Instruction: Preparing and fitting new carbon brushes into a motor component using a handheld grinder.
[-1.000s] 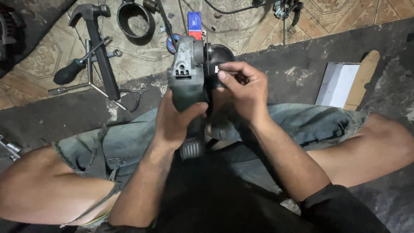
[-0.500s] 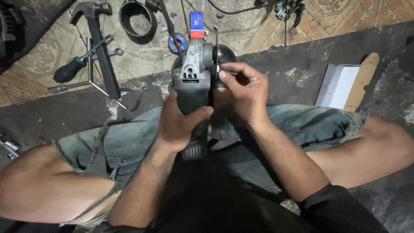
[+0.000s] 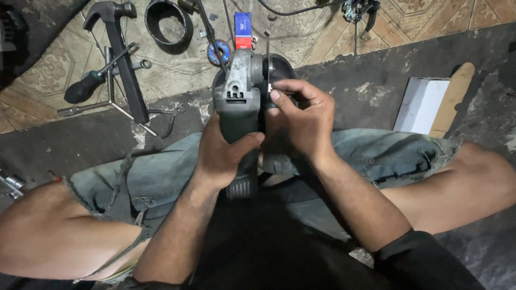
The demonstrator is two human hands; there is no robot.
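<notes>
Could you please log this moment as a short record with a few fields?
setting: person seated on a dark mat, tiled floor beyond
left hand: grips the grinder body, held upright over the lap
right hand: fingertips pinch a thin rod at the grinder's side
floor, left: hammer, screwdriver, pliers, ring
floor, right: white box, wooden stick

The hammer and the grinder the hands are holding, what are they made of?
The hammer looks like dark metal, head and handle alike: dull, with worn pale edges. The grinder seems to have a grey cast-metal head, matte and scuffed, and a darker body, probably plastic, where the left hand wraps it. The right hand pinches something small against its side.
</notes>
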